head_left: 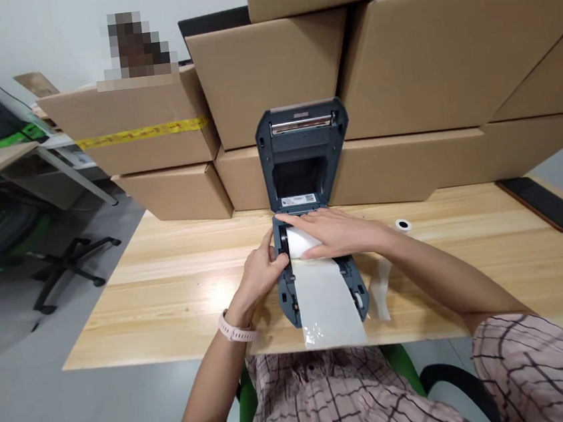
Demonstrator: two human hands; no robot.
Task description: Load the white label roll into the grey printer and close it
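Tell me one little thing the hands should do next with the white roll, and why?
Maybe the right hand should gently settle the white roll in the machine. That hand already covers part of the roll, the left hand is at the machine's left side, and the lid stands open, so there seems to be room.

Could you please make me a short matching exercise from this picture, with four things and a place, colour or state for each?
1. Right hand
2. Lid
3. Label strip
4. Wristband

A. Pale pink
B. Running out over the front of the grey device
C. Lying over the white roll
D. Raised open

Pairs: 1-C, 2-D, 3-B, 4-A
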